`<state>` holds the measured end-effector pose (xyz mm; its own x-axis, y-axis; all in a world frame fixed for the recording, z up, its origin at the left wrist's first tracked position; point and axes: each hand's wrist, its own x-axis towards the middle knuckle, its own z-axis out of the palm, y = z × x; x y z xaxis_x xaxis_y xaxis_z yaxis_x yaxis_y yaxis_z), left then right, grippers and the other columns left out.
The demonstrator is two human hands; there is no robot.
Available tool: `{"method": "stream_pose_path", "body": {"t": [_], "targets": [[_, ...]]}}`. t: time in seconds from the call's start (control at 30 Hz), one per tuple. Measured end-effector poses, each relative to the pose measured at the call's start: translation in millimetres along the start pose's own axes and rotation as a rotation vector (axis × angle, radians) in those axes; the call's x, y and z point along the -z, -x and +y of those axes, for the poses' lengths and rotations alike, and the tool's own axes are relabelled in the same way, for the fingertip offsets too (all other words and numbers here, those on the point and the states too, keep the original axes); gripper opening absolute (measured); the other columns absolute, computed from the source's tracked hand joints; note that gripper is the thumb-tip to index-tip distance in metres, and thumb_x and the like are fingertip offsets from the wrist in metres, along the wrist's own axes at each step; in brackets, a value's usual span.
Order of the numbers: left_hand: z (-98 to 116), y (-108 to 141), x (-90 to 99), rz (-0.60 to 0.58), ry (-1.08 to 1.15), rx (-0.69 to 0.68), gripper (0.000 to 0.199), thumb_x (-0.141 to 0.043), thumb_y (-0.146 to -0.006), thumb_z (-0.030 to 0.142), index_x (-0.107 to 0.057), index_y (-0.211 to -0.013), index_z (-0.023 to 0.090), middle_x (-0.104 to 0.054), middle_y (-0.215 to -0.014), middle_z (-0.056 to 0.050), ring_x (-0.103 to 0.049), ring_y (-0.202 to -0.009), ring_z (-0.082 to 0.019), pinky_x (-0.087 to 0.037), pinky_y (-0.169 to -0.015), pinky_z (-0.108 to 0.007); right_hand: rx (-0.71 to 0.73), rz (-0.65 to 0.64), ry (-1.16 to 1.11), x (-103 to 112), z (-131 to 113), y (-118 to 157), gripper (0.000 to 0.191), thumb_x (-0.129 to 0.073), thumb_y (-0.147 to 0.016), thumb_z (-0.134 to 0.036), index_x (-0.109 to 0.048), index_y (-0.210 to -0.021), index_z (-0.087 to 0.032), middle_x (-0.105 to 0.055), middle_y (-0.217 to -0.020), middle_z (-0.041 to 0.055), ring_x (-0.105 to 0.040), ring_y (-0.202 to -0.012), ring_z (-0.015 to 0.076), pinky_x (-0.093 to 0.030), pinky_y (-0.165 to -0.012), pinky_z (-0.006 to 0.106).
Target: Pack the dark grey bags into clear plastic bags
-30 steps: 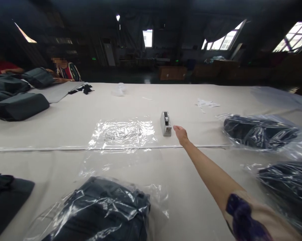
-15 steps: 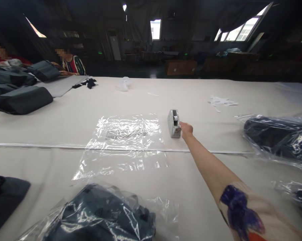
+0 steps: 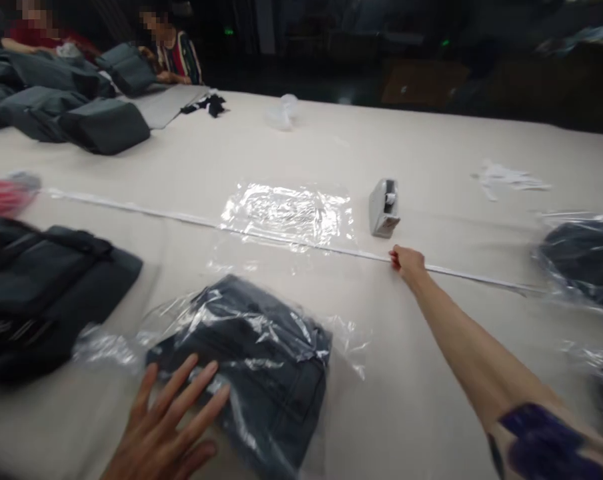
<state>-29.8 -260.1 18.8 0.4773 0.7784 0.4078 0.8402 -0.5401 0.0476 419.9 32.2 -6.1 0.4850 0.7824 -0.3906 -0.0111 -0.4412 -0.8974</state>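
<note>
A dark grey fabric bag (image 3: 281, 360) lies in a clear plastic bag at the front of the table. My left hand (image 3: 166, 420) is over its near left edge, fingers spread; whether it presses on the plastic I cannot tell. My right hand (image 3: 406, 260) is closed in a pinch, just in front of a light grey tape dispenser (image 3: 384, 210) and apart from it. Whatever its fingertips hold is too small to make out. Left of the dispenser, a clear plastic bag (image 3: 286, 210) lies flat on the table.
Another dark bag (image 3: 46, 293) lies at the left, with grey bags (image 3: 104, 123) heaped behind it. Two people are at the far left. A plastic-wrapped dark bundle (image 3: 584, 257) lies at the right. White scraps (image 3: 511, 177) lie farther back. A white strip (image 3: 181, 217) crosses the table.
My right hand has come away from the front of the tape dispenser, towards me. My left hand has come into view over the wrapped bag. The view has tilted down and turned left.
</note>
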Motion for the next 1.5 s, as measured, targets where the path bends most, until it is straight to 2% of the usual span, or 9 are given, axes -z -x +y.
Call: {"method": "stream_pose_path", "body": {"t": [0.13, 0.27, 0.33, 0.43, 0.57, 0.87, 1.1, 1.3, 1.5], "targets": [[9.0, -10.4, 12.5, -0.056, 0.081, 0.048, 0.053, -0.069, -0.083, 0.047, -0.055, -0.132, 0.033, -0.058, -0.139, -0.006, -0.035, -0.142, -0.032, -0.011, -0.119, -0.064, 0.063, -0.413, 0.077, 14.6, -18.4, 108.2, 0.021, -0.078, -0.077, -0.034, -0.064, -0.077, -0.017, -0.064, -0.067, -0.002, -0.049, -0.051, 0.0069, -0.043, -0.051, 0.02], [11.8, -11.5, 15.7, -0.078, 0.062, 0.038, 0.057, -0.067, -0.084, 0.049, -0.051, -0.136, 0.032, -0.055, -0.142, -0.007, -0.032, -0.143, -0.033, -0.009, -0.118, -0.065, 0.193, -1.243, 0.498, 15.0, -44.9, 256.6, 0.021, -0.063, -0.088, -0.038, -0.069, -0.083, -0.018, -0.068, -0.07, 0.001, -0.059, -0.063, 0.0114, -0.045, -0.057, 0.021], [12.5, -10.2, 16.4, -0.083, 0.055, 0.035, 0.058, -0.066, -0.084, 0.05, -0.05, -0.137, 0.032, -0.053, -0.143, -0.007, -0.03, -0.144, -0.033, -0.008, -0.119, -0.065, 0.29, -1.375, 0.682, 4.5, -42.3, 312.9, 0.018, -0.064, -0.087, -0.036, -0.068, -0.08, -0.02, -0.067, -0.068, -0.0014, -0.057, -0.061, 0.0103, -0.041, -0.055, 0.02], [11.6, -8.3, 16.9, -0.088, 0.057, 0.019, 0.058, -0.064, -0.085, 0.051, -0.05, -0.138, 0.032, -0.051, -0.145, -0.006, -0.03, -0.144, -0.033, -0.006, -0.119, -0.064, 0.571, -1.349, 0.986, -18.4, -22.2, 349.2, 0.016, -0.062, -0.086, -0.034, -0.067, -0.08, -0.021, -0.067, -0.067, -0.001, -0.055, -0.058, 0.0113, -0.033, -0.053, 0.023], [8.1, -5.3, 15.5, -0.068, 0.066, -0.013, 0.059, -0.064, -0.085, 0.051, -0.049, -0.139, 0.032, -0.05, -0.146, -0.006, -0.032, -0.143, -0.033, -0.005, -0.119, -0.064, 0.735, -1.175, 1.327, -40.6, -3.4, 340.2, 0.012, -0.061, -0.082, -0.028, -0.068, -0.077, -0.02, -0.067, -0.065, 0.0016, -0.053, -0.056, 0.0136, -0.027, -0.052, 0.026], [7.6, -3.8, 14.2, -0.052, 0.085, -0.015, 0.057, -0.063, -0.086, 0.051, -0.049, -0.139, 0.032, -0.051, -0.146, -0.005, -0.032, -0.143, -0.033, -0.005, -0.119, -0.063, 0.629, -1.115, 1.41, -53.0, -18.7, 325.1, 0.011, -0.07, -0.072, -0.028, -0.068, -0.063, -0.022, -0.055, -0.052, -0.005, -0.045, -0.049, 0.0101, -0.027, -0.048, 0.024], [9.0, -3.6, 15.4, -0.039, 0.068, -0.006, 0.057, -0.063, -0.086, 0.051, -0.05, -0.139, 0.032, -0.052, -0.145, -0.006, -0.035, -0.141, -0.032, -0.005, -0.12, -0.062, 0.784, -0.981, 1.624, -60.6, -21.8, 316.0, 0.044, -0.078, -0.064, -0.064, -0.065, -0.065, -0.022, -0.056, -0.056, -0.0021, -0.048, -0.051, 0.0138, -0.024, -0.049, 0.026], [10.9, -5.0, 13.8, -0.053, 0.056, 0.009, 0.062, -0.064, -0.085, 0.051, -0.046, -0.141, 0.033, -0.05, -0.147, -0.006, -0.032, -0.143, -0.032, -0.005, -0.119, -0.063, 0.84, -0.959, 1.425, -43.4, -15.9, 280.9, 0.042, -0.077, -0.067, -0.062, -0.059, -0.074, -0.025, -0.055, -0.058, -0.007, -0.046, -0.053, 0.0123, -0.022, -0.051, 0.025], [7.6, -8.3, 19.4, -0.037, 0.065, -0.003, 0.06, -0.064, -0.086, 0.049, -0.047, -0.141, 0.031, -0.052, -0.145, -0.007, -0.034, -0.142, -0.032, -0.007, -0.12, -0.063, 0.746, -0.9, 1.216, -26.8, -7.9, 266.6, 0.037, -0.078, -0.069, -0.055, -0.057, -0.077, -0.025, -0.06, -0.065, -0.008, -0.051, -0.059, 0.011, -0.024, -0.053, 0.024]]}}
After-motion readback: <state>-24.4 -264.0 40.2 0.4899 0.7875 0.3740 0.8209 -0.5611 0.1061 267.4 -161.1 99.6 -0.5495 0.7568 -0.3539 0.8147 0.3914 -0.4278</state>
